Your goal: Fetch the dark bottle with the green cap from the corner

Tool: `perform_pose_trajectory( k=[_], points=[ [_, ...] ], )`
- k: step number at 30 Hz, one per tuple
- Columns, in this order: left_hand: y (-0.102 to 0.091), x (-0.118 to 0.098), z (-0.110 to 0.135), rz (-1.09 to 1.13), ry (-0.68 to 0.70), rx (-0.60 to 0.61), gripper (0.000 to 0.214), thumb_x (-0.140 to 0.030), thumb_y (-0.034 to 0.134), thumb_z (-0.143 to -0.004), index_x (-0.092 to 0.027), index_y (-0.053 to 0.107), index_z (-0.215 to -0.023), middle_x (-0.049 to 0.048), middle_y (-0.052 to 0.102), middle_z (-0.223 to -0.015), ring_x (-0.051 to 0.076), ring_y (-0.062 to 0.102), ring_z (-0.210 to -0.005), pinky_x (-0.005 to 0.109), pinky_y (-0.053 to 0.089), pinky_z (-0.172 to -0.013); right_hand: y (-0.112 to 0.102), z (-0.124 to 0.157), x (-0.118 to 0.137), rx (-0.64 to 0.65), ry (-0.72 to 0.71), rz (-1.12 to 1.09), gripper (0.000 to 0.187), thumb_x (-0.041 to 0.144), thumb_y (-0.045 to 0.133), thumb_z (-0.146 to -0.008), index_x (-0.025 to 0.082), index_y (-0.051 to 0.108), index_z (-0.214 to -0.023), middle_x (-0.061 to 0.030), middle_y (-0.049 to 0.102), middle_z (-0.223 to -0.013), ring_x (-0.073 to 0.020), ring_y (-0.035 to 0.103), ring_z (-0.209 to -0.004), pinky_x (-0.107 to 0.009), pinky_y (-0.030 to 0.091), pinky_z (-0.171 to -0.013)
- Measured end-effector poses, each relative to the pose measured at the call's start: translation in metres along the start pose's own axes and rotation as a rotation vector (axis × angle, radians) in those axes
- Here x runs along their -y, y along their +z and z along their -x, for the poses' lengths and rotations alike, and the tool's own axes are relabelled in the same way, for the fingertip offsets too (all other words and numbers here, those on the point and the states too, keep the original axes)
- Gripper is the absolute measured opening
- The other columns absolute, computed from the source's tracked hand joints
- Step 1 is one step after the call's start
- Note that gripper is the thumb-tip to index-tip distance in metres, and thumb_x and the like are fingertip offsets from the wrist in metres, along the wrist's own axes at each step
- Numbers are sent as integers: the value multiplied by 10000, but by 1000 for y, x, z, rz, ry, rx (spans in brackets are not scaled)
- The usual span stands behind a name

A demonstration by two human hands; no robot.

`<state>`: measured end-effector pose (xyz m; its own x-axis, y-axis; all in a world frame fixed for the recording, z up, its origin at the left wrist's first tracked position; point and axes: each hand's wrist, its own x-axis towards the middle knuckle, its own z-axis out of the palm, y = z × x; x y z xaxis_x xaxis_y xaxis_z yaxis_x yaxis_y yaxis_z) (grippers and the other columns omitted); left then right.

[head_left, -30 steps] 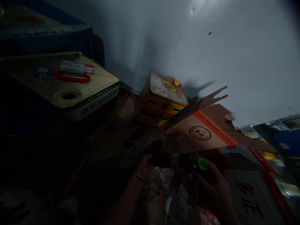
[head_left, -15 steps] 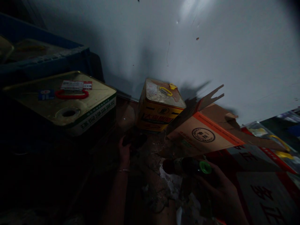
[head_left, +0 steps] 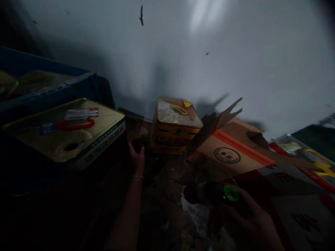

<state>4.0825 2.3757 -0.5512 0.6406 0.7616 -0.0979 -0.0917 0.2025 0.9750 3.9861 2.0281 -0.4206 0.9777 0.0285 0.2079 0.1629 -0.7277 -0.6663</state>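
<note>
The scene is very dark. My right hand (head_left: 244, 212) is closed round a dark bottle (head_left: 206, 192) with a green cap (head_left: 231, 192), held on its side low in the view. My left hand (head_left: 137, 157), with a thin bracelet at the wrist, reaches forward along the floor, fingers stretched and apart. It lies between a large flat tin with a red handle (head_left: 78, 134) and a yellow square tin (head_left: 174, 127) against the wall. I cannot make out anything in the left hand.
An open cardboard box with an orange stripe (head_left: 230, 153) lies right of the yellow tin, flaps raised. Flattened printed cartons (head_left: 300, 195) cover the right side. A blue crate (head_left: 49, 87) stands at the back left. Crumpled litter (head_left: 191, 212) covers the floor between my arms.
My left hand has left the bottle and moved forward and left, to the gap between the two tins. My right hand keeps the bottle. The view has tilted up a little.
</note>
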Motion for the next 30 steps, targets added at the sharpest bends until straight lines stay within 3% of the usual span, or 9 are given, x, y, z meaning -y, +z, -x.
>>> perform_pose_trajectory(
  k=[3,5,7,9,11,16,22,26,30],
  points=[
    [23,-19,13,-79,5,83,684,-200,583,-782,-162,312,-1409,103,85,-1594,221,40,-1471,413,54,-1212,-5,-4,3,32,-13,-36,379,414,689,-705,219,643,-1027,-38,735,-918,-211,705,-773,-251,578,-692],
    [36,-30,35,-102,-61,255,510,-242,624,-760,-150,519,-1250,156,366,-1485,309,301,-1394,513,221,-1164,-10,-8,7,51,-14,-58,373,376,674,-745,203,616,-1071,-56,719,-978,-207,697,-837,-265,571,-752],
    [48,-45,66,-118,-122,507,461,-238,750,-648,-187,646,-1094,129,626,-1235,330,526,-1215,523,355,-1088,-17,-13,15,86,3,-70,372,334,667,-766,194,591,-1103,-64,706,-1007,-204,688,-868,-269,565,-770],
    [57,-65,100,-168,-146,810,714,-232,834,-553,-253,589,-1224,100,636,-1239,324,517,-1224,512,330,-1103,-28,-20,27,129,22,-93,363,284,657,-777,193,576,-1119,-61,696,-1023,-201,678,-900,-272,557,-792],
    [65,-88,130,-227,-141,977,903,-241,870,-498,-291,501,-1322,99,566,-1338,334,446,-1289,515,266,-1132,-44,-27,44,167,39,-153,352,237,641,-779,193,570,-1121,-58,688,-1039,-199,669,-930,-279,549,-823],
    [80,-157,176,-311,-126,960,979,-242,900,-401,-272,527,-1305,121,577,-1306,372,411,-1292,545,77,-1170,-97,-42,90,204,106,-340,376,212,612,-787,225,555,-1159,-44,653,-1114,-195,646,-1006,-272,540,-859],
    [103,-262,207,-381,-84,1046,901,-304,860,-526,-275,483,-1343,117,562,-1332,348,398,-1318,502,4,-1184,-195,-58,158,206,45,-317,366,222,597,-794,252,559,-1157,-35,661,-1084,-187,666,-952,-261,546,-850],
    [127,-357,232,-396,17,1168,828,-324,819,-600,-265,474,-1350,109,565,-1334,334,402,-1321,490,-27,-1184,-284,-72,214,300,-40,-276,378,207,595,-789,252,538,-1160,-42,671,-1068,-195,674,-937,-263,567,-797],
    [152,-465,270,-389,14,1292,868,-361,827,-591,-304,441,-1365,81,567,-1334,333,451,-1284,500,-98,-1176,-382,-80,275,335,-47,-288,400,170,593,-770,268,502,-1146,-29,665,-1080,-193,672,-948,-272,568,-788]
  ],
)
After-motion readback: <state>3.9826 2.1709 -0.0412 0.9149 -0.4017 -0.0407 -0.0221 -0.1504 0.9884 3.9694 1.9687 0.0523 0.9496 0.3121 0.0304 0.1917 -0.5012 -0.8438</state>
